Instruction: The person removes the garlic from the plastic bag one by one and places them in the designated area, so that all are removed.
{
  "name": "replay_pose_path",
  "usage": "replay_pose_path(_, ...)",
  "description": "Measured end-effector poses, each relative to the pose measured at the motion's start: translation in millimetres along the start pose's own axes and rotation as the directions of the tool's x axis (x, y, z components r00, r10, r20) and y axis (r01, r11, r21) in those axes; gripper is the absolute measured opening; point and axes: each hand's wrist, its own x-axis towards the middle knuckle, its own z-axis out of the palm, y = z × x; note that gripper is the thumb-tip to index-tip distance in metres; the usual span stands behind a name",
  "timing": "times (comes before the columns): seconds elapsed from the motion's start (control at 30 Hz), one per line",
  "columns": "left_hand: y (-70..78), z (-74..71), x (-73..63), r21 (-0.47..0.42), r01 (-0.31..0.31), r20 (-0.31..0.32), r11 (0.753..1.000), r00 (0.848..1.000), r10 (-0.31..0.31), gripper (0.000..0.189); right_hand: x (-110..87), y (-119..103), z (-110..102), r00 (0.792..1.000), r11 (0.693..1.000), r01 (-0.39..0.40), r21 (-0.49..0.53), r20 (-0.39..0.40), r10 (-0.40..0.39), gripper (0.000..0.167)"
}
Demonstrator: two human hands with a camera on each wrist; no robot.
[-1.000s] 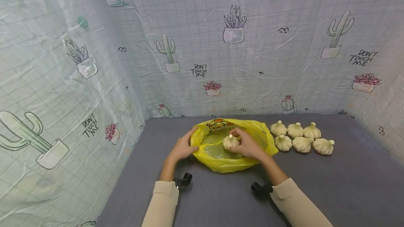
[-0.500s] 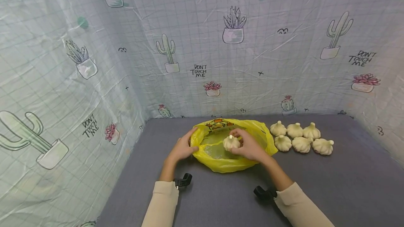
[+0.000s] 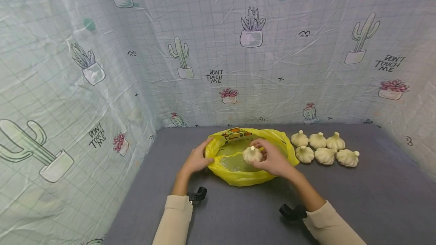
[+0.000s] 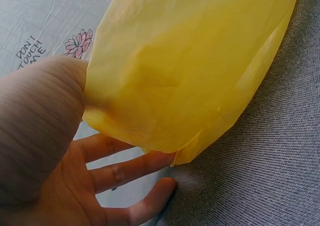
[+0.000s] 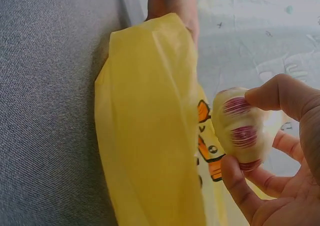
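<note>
A yellow plastic bag [image 3: 238,179] lies with its mouth spread wide at the middle of the table. My left hand [image 3: 196,160] grips its left rim. In the left wrist view the thumb disappears behind the yellow plastic [image 4: 195,71], and the fingers lie on the other side. Over the bag's mouth, my right hand [image 3: 275,160] pinches a garlic bulb [image 3: 252,155] between thumb and fingertips, stem up. Purple streaks mark the bulb's [image 5: 243,131] side in the right wrist view. The bottom of the bag is only partly visible.
Several more garlic bulbs [image 3: 325,156] stand close together in two rows just right of the bag. Behind the grey tabletop [image 3: 235,214] hangs a cactus-print curtain [image 3: 201,97], which also covers the left side. Each wrist carries a black camera mount [image 3: 293,212].
My right hand and the garlic bulb have shifted slightly to the right over the bag, and the right forearm has moved right too. The left hand and the bag have barely moved.
</note>
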Motion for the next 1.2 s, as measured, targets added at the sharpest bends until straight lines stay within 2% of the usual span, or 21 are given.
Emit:
replay_pose_path(0.37, 1.3, -0.2, -0.5, 0.015, 0.003, 0.007, 1.000, 1.000, -0.004, 0.089, -15.7, -13.1, -15.1, 1.000, 1.000, 0.023, 0.013, -0.013, -0.023, 0.053)
replay_pose_path(0.57, 1.5, -0.6, -0.4, 0.012, 0.020, 0.019, 1.000, 1.000, -0.020, 0.088, -25.9, -20.9, -25.4, 0.999, 1.000, 0.020, -0.012, -0.038, -0.021, 0.056)
replay_pose_path(0.7, 0.8, -0.8, -0.1, 0.012, 0.031, 0.026, 0.999, 0.999, -0.031, 0.088, -31.2, -24.7, -32.1, 0.998, 0.998, 0.049, -0.029, -0.042, -0.050, 0.055)
replay_pose_path(1.2, 2.1, 0.0, -1.2, 0.019, 0.022, 0.013, 1.000, 1.000, -0.022, 0.090, -53.2, -30.8, -60.0, 0.988, 0.990, 0.104, -0.100, -0.106, -0.114, 0.055)
